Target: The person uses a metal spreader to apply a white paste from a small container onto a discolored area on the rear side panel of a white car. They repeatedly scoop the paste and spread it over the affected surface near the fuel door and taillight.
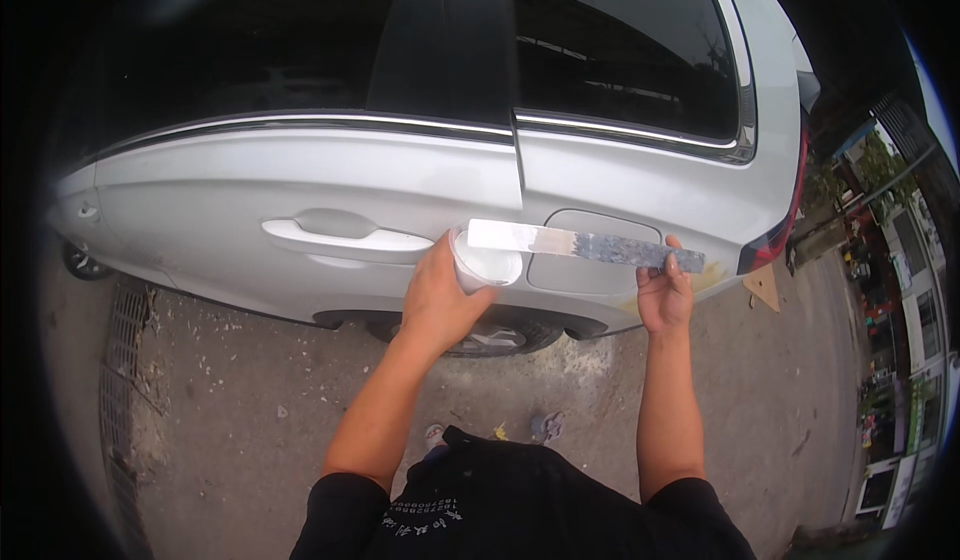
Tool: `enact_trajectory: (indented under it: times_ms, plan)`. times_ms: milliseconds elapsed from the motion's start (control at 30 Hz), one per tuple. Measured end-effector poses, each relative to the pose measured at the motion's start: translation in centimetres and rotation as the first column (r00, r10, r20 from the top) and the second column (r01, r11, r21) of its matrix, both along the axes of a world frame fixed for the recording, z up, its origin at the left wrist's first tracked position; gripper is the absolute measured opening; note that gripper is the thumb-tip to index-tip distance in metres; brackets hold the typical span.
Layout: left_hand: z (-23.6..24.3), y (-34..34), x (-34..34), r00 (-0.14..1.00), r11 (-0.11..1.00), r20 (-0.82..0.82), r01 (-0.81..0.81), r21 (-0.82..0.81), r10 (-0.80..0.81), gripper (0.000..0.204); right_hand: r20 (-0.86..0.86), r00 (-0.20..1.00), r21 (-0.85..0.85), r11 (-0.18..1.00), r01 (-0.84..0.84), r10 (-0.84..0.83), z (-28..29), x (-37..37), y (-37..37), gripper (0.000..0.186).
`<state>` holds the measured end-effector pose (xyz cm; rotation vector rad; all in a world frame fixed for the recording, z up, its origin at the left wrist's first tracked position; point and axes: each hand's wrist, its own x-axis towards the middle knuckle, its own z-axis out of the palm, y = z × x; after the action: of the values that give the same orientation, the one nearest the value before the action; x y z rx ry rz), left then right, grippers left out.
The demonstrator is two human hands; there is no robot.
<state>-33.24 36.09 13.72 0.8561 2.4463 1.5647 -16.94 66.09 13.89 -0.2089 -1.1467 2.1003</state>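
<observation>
My left hand point(440, 305) is closed round a clear plastic cup point(488, 274) with white paint-like liquid in it. My right hand point(667, 298) pinches the far right end of a long flat stirring stick point(610, 247). Wet white coats the stick's left end, which lies above the cup's mouth; the rest is stained beige and grey. Both hands are held up in front of the side of a silver-white car point(400, 175). Behind the stick is the car's fuel flap point(590, 278), partly covered by it.
Left of the cup is the door handle point(350, 242). A rear wheel point(490, 340) shows under the body, and a red tail light point(775, 245) at the right. Dull yellowish patches point(705, 280) mark the panel beside my right hand. A metal drain grate point(122, 360) runs along the ground at left.
</observation>
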Motion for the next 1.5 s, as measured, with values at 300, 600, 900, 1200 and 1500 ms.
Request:
enact_trajectory:
  times_ms: [300,600,900,1200,1500]
  plan:
    - [-0.9,0.0,0.5,1.000,0.999,-0.022,0.022,0.035,-0.021,0.079,-0.044,0.999,0.020,1.000,0.023,-0.022,0.9,0.8,-1.3,0.038]
    - [-6.5,-0.3,4.9,0.991,0.993,-0.130,0.015,0.115,0.000,0.078,0.090,0.991,0.043,0.994,0.099,-0.103,1.0,5.8,-4.1,0.040]
    - [-11.3,-0.7,11.4,0.997,0.978,-0.020,0.082,0.190,-0.080,0.086,0.274,0.943,-0.082,0.972,0.219,-0.189,-3.4,13.8,-7.1,0.035]
    - [-11.0,-2.1,17.7,0.990,0.961,-0.045,0.140,0.239,-0.133,0.073,0.284,0.926,-0.145,0.943,0.300,-0.251,-7.0,23.4,-8.7,0.035]
    - [-12.4,-5.3,27.2,0.961,0.956,0.072,0.253,0.145,-0.266,0.072,0.355,0.884,-0.146,0.916,0.374,-0.304,-9.5,36.0,-11.8,0.037]
